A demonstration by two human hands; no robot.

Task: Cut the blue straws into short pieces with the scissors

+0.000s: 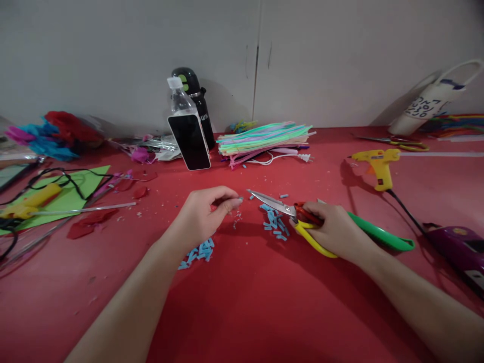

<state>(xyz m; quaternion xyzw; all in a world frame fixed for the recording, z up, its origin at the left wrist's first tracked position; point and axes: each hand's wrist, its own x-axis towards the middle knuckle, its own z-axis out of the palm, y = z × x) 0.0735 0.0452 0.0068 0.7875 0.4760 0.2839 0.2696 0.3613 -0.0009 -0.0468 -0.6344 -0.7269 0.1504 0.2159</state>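
Observation:
My left hand (212, 209) is pinched, with a tiny bluish bit showing at its fingertips, probably one of the blue pieces. My right hand (330, 227) holds scissors (274, 202) with red and yellow handles; the blades look closed and point left toward my left hand, a short gap apart from it. Under the blades lies a pile of short blue pieces (273, 221). A second blue pile (202, 251) sits beside my left wrist, partly hidden by it. Pale crumbs are scattered between the hands.
A phone (190, 142) leans on a clear bottle (181, 102) beside a black flask (204, 118). Behind are bundled pastel sticks (264, 138). At right stand a yellow glue gun (380, 166) and a green object (381, 237); another glue gun (34, 201) lies at left.

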